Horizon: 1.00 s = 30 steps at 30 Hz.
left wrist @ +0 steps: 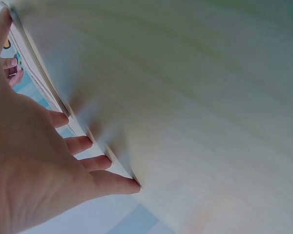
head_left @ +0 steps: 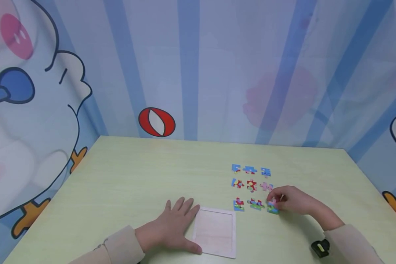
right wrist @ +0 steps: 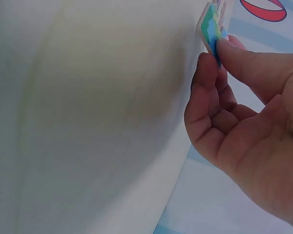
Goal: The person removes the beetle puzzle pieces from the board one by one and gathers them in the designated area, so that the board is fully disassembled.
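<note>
A shallow pale wooden puzzle tray [head_left: 215,231] lies flat on the table. My left hand [head_left: 174,228] is spread at its left side, the thumb and index finger touching its edge; the left wrist view shows the fingertips [left wrist: 132,186] on the tabletop. With thumb and fingers, my right hand [head_left: 294,200] pinches a green and blue jigsaw piece [head_left: 272,209], the lower right one of the group. In the right wrist view that jigsaw piece [right wrist: 210,30] stands tilted between the thumb and fingers, which partly hide it. A pink jigsaw piece [head_left: 266,186] lies just beyond this hand.
Other jigsaw pieces lie apart in rows, among them a red one [head_left: 251,185] in the middle and a blue one [head_left: 249,169] at the back. A small black object [head_left: 320,248] is by the right sleeve. A striped curtain [head_left: 214,73] stands behind the table [head_left: 135,172].
</note>
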### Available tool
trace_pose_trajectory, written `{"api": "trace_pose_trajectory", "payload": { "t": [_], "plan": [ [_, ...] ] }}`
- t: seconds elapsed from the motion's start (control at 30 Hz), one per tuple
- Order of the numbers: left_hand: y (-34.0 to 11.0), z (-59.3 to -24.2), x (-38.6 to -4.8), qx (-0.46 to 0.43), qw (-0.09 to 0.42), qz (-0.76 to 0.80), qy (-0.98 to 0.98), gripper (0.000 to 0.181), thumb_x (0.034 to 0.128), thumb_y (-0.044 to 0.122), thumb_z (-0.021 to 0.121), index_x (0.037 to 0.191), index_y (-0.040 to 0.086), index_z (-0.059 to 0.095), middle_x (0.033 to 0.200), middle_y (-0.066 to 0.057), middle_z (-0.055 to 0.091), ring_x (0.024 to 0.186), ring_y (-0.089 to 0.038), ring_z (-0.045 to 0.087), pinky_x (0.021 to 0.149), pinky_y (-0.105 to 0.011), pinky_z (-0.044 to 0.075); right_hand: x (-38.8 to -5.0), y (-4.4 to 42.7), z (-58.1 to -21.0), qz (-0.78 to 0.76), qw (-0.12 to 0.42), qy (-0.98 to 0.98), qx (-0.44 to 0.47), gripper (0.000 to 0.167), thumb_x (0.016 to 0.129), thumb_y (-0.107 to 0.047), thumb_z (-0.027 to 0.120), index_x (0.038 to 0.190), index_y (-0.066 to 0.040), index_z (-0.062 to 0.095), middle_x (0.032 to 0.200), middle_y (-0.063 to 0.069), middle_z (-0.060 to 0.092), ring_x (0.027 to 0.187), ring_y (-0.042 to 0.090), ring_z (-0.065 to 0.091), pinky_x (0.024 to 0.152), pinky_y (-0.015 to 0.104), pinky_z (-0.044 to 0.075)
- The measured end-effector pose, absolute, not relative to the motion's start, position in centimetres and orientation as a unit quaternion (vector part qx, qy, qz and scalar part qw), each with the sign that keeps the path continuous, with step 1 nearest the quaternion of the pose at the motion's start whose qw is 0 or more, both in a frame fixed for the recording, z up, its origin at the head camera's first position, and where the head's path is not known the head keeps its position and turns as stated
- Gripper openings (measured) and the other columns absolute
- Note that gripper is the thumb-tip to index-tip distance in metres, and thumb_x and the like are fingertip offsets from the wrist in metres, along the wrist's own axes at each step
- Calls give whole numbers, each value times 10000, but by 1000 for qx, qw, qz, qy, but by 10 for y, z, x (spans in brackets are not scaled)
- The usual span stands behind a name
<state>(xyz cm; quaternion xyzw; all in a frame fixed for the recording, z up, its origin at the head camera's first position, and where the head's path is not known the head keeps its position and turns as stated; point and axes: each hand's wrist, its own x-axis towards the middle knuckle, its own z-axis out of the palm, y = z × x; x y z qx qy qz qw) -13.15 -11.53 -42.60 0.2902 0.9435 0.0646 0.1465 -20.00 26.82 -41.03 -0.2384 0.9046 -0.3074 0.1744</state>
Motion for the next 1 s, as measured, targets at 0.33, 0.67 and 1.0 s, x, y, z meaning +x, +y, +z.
{"api": "trace_pose_trajectory", "payload": {
  "t": [0.33, 0.67, 1.0],
  "plan": [
    [-115, -425, -131, 291, 147, 73, 943, 1133, 709, 813, 564, 1519, 80, 263, 1577, -186, 207, 1436, -428, 169, 1044, -717, 181, -200, 267, -411, -286, 169, 914, -231, 153, 873, 10, 636, 987, -81, 681, 815, -26, 568, 723, 126, 480, 616, 249, 427],
    [-115, -427, -133, 292, 143, 72, 943, 1141, 703, 820, 562, 1519, 80, 264, 1575, -190, 210, 1434, -433, 172, 1041, -720, 184, -200, 264, -412, -265, 165, 924, -220, 143, 882, 6, 631, 953, -104, 689, 920, -6, 611, 799, 145, 526, 691, 299, 469],
    [-114, -430, -134, 292, 138, 65, 944, 1140, 702, 828, 552, 1523, 93, 259, 1579, -179, 206, 1437, -424, 172, 1045, -713, 186, -199, 264, -413, -260, 156, 930, -206, 118, 888, -24, 637, 959, -105, 685, 891, -17, 601, 787, 149, 502, 693, 308, 456]
  ]
}}
